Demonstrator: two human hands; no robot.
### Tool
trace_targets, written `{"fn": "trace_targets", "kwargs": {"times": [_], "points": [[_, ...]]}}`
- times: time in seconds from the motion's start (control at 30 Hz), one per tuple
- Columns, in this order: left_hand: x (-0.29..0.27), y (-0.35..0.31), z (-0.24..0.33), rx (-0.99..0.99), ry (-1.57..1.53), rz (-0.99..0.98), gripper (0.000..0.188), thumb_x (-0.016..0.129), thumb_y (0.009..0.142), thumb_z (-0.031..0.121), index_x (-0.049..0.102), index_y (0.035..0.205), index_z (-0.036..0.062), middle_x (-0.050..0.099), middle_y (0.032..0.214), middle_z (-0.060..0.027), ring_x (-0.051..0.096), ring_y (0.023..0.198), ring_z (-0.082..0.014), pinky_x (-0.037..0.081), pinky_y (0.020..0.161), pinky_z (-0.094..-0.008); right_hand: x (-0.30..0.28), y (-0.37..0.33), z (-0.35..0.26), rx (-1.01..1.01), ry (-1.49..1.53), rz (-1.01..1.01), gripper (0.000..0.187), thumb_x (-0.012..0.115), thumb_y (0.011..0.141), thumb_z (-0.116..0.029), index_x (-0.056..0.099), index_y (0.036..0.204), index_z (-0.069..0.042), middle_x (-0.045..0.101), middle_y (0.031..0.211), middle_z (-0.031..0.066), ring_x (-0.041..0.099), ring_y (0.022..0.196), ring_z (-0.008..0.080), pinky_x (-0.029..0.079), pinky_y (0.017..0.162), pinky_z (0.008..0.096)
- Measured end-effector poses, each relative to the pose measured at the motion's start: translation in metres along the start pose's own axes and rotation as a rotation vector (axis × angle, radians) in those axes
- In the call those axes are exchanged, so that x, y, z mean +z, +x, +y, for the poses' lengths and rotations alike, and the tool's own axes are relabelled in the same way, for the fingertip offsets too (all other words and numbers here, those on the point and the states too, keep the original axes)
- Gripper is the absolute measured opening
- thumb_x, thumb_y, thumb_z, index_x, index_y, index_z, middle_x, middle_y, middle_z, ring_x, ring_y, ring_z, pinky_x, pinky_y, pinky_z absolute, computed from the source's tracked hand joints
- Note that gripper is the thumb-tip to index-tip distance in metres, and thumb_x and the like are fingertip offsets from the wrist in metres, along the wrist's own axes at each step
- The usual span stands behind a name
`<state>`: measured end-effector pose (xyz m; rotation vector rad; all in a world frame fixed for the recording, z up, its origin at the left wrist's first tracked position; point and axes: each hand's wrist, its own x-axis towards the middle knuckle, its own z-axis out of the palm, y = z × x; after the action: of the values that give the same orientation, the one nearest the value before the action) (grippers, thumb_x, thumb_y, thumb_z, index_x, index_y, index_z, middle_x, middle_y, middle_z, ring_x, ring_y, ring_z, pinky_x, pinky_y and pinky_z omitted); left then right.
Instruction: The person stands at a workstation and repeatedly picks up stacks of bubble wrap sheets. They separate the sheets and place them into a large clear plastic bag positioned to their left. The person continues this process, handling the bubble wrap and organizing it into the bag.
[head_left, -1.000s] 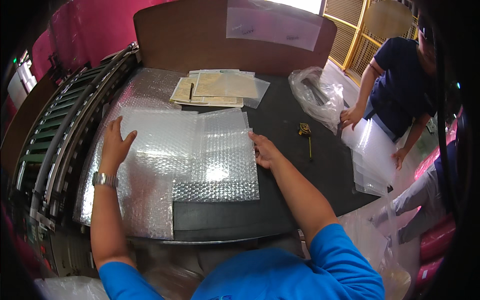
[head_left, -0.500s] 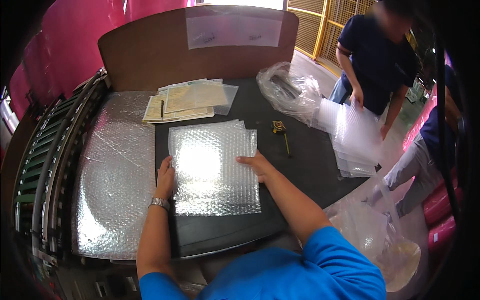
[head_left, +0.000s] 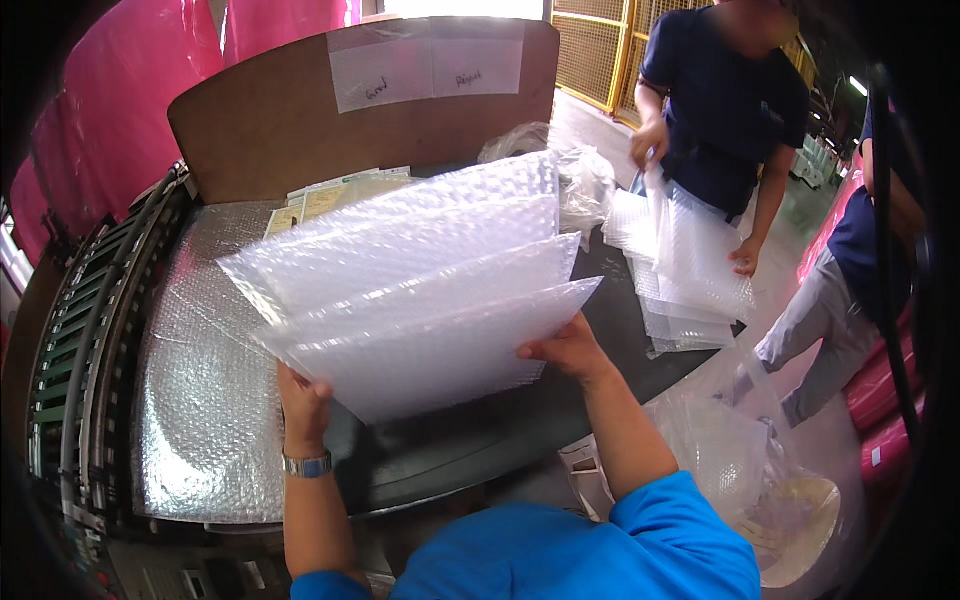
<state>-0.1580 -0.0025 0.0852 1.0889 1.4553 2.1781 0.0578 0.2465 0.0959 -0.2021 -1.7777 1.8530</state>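
Several clear bubble wrap sheets (head_left: 440,345) are lifted over the dark table (head_left: 400,465), tilted and fanned apart in layers. My left hand (head_left: 304,405) grips their lower left edge, its thumb on the near side and a metal-banded watch (head_left: 307,466) on the wrist. At the right edge, my right hand (head_left: 572,350) pinches the nearest layers between thumb and fingers. Most fingertips are hidden behind the plastic. The far layers stand raised toward the table's back.
A large bubble wrap piece (head_left: 210,420) lies at the left beside a roller conveyor (head_left: 85,330). Papers (head_left: 340,190) lie behind the sheets. Across the right side, a co-worker (head_left: 725,110) handles another bubble wrap stack (head_left: 685,300). A brown board (head_left: 250,130) closes the back.
The bubble wrap stack has come up off the table and spread into separate layers. Both my hands have moved with it, and the stack now hides the tape measure.
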Motion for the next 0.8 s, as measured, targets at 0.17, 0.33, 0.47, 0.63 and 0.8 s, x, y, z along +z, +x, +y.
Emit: {"fn": "trace_targets", "kwargs": {"times": [0.17, 0.33, 0.47, 0.63, 0.8], "points": [[-0.011, -0.032, -0.055, 0.022, 0.253, -0.093, 0.095, 0.077, 0.05, 0.052, 0.037, 0.118, -0.002, 0.049, 0.109, -0.011, 0.048, 0.102, -0.0216, 0.041, 0.086, -0.0364, -0.03, -0.022, 0.026, -0.038, -0.362, -0.12, 0.081, 0.079, 0.052, -0.009, 0.039, 0.122, -0.003, 0.047, 0.117, 0.0076, 0.043, 0.109, 0.0192, 0.035, 0.093, 0.0336], [0.016, -0.042, -0.053, -0.198, 0.147, 0.004, 0.078, 0.077, 0.059, 0.039, 0.042, 0.115, -0.0017, 0.05, 0.109, -0.01, 0.046, 0.104, -0.0209, 0.039, 0.086, -0.0335, -0.025, -0.024, 0.01, 0.223, -0.157, -0.063, 0.071, 0.078, 0.054, -0.009, 0.045, 0.116, -0.003, 0.056, 0.103, 0.006, 0.051, 0.098, 0.0168, 0.042, 0.084, 0.0311], [0.025, -0.045, -0.06, -0.244, 0.187, -0.019, 0.076, 0.075, 0.063, 0.032, 0.038, 0.12, -0.0013, 0.047, 0.114, -0.0108, 0.043, 0.107, -0.0212, 0.036, 0.089, -0.0333, -0.017, -0.025, 0.025, 0.073, -0.159, 0.059, 0.065, 0.077, 0.057, -0.008, 0.047, 0.114, -0.003, 0.057, 0.099, 0.0056, 0.052, 0.095, 0.0164, 0.042, 0.083, 0.0305], [0.04, -0.031, -0.018, 0.415, 0.45, 0.357, 0.112, 0.074, 0.058, 0.049, 0.006, 0.135, 0.003, 0.02, 0.136, -0.0172, 0.025, 0.124, -0.0295, 0.018, 0.102, -0.0388, -0.007, -0.013, -0.041, -0.087, -0.488, 0.063, 0.059, 0.075, 0.06, -0.012, 0.048, 0.111, -0.006, 0.059, 0.095, 0.0084, 0.056, 0.091, 0.0187, 0.042, 0.082, 0.0301], [0.051, -0.021, 0.043, 0.5, 0.912, -0.16, 0.121, 0.076, 0.052, 0.051, 0.002, 0.136, 0.003, 0.021, 0.135, -0.0223, 0.025, 0.124, -0.0333, 0.018, 0.103, -0.0401, 0.02, -0.007, -0.118, -0.388, -1.106, -0.255, 0.054, 0.073, 0.058, -0.015, 0.051, 0.106, -0.009, 0.059, 0.09, 0.0097, 0.058, 0.085, 0.025, 0.044, 0.078, 0.0326]]}}
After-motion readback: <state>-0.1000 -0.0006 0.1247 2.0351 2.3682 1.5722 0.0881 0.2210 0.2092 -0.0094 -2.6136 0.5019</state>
